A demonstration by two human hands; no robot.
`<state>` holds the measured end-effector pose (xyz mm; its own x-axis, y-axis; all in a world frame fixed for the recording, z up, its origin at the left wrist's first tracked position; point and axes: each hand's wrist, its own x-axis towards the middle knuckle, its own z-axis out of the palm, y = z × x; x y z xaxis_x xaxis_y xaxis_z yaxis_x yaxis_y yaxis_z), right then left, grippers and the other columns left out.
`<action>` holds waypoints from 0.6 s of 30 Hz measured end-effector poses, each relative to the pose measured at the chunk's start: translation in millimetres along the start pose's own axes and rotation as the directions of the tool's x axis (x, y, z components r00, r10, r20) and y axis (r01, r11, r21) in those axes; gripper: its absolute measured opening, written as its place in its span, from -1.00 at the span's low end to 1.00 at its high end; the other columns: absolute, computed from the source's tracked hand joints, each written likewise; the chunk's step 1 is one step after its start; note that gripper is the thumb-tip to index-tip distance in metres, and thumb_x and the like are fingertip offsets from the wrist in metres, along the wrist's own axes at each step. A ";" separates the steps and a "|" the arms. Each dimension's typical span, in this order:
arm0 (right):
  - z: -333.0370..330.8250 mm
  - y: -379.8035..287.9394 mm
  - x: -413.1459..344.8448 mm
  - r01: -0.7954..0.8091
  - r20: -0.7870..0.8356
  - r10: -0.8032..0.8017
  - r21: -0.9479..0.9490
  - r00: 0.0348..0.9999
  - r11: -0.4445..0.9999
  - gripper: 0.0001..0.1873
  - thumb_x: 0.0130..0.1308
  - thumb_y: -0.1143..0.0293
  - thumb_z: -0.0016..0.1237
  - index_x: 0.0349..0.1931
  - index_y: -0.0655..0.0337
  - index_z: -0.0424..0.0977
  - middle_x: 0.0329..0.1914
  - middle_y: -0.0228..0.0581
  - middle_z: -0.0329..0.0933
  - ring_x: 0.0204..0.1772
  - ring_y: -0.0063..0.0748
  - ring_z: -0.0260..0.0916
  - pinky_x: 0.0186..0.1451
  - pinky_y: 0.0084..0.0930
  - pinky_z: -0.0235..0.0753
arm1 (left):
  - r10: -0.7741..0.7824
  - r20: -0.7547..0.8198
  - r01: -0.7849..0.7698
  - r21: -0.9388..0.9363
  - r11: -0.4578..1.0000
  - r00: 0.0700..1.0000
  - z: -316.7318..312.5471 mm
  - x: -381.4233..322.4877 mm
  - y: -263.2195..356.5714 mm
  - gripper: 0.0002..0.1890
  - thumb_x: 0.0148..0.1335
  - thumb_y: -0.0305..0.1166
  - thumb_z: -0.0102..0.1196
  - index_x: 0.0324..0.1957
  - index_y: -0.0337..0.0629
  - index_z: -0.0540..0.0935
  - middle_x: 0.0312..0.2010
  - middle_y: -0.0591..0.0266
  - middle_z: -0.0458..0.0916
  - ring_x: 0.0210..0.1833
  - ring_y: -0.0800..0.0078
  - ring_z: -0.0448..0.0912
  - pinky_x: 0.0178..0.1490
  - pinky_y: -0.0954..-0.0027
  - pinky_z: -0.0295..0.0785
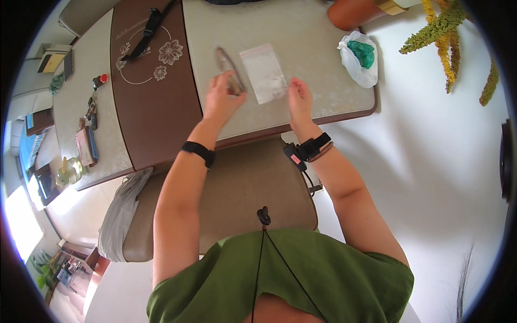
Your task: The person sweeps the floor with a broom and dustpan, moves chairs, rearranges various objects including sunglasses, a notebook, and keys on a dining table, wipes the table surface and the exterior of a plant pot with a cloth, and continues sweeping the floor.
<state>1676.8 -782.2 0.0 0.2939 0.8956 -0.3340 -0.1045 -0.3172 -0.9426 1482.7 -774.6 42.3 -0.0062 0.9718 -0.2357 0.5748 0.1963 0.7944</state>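
Note:
My left hand has its thumb and fingers around the near end of a long, narrow brownish object. Motion blurs this object, so its exact kind is unclear. Just right of it, a clear plastic bag with a pinkish strip along its far edge lies flat on the table. Close to the bag's near right corner is my right hand, fingers curled together. Whether a bit of clear film sits between those fingertips cannot be made out.
A white plastic bag with green inside stands near the table's right end, by a terracotta-coloured pot. A black strap crosses the brown table runner. Keys lie farther left. A chair seat is tucked before me.

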 end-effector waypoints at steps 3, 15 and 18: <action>2.4 21.1 7.9 0.013 0.046 -0.016 0.067 0.999 0.998 -0.71 0.18 0.41 -0.17 -0.07 0.20 0.30 -0.29 -0.45 0.32 -0.30 -0.69 0.18 -0.28 -0.75 0.18 | 0.227 0.032 -0.228 0.036 0.973 0.973 26.7 -1.8 1.8 -0.33 -0.22 -0.28 0.26 0.04 -0.05 0.31 -0.14 0.11 0.35 -0.26 0.32 0.50 -0.18 0.33 0.43; -67.6 -16.1 -22.3 -0.125 0.117 0.143 -0.147 0.983 0.981 -0.66 0.19 0.26 -0.15 -0.05 0.18 0.31 -0.16 -0.37 0.36 -0.10 -0.52 0.29 -0.04 -0.57 0.27 | 0.202 -0.040 -0.174 0.364 0.915 0.979 -34.2 -19.3 -28.0 -0.27 -0.09 -0.04 0.09 0.13 -0.08 0.18 0.09 0.01 0.21 0.13 0.13 0.24 0.06 0.20 0.28; -122.2 -29.7 -33.2 -0.084 0.169 0.128 -0.248 0.977 0.965 -0.68 0.22 0.31 -0.19 -0.06 0.28 0.31 -0.19 -0.28 0.37 -0.10 -0.49 0.30 0.02 -0.53 0.31 | 0.050 -0.345 0.095 0.390 0.916 0.937 -129.4 -22.4 -80.3 -0.51 -0.04 -0.19 0.02 -0.04 -0.18 0.38 -0.06 0.06 0.39 0.04 0.16 0.32 0.07 0.22 0.26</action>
<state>1786.3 -840.6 39.0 0.1131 0.8872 -0.4474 0.1099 -0.4587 -0.8818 1330.8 -795.2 56.2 -0.2598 0.9656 0.0121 0.8452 0.2213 0.4865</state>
